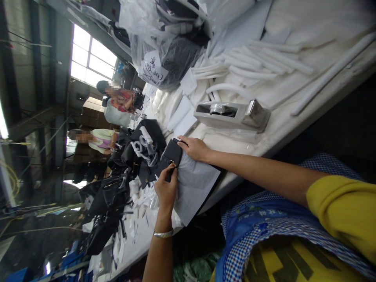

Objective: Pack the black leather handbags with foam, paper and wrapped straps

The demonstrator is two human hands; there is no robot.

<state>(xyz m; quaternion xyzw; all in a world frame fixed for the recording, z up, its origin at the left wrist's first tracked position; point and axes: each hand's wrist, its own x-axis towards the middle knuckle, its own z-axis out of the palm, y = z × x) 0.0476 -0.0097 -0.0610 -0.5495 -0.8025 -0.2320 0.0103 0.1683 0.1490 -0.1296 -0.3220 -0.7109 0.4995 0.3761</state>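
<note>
A black handbag (169,153) with a gold-coloured metal clasp (172,161) lies at the table's edge in front of me. My left hand (166,187), a silver bracelet at its wrist, pinches a small strap end beside the clasp. With thumb and fingers closed, my right hand (194,149) grips the bag's dark edge at its other side. A sheet of greyish tissue paper (195,184) covers the part of the bag nearest my body. What lies under the paper is mostly hidden.
A grey tape dispenser (232,114) stands near my right hand. White foam rods (264,58) and a plastic-wrapped bundle (179,58) lie beyond it. More black bags (108,194) cover the table to the left. Two people (125,100) work farther down.
</note>
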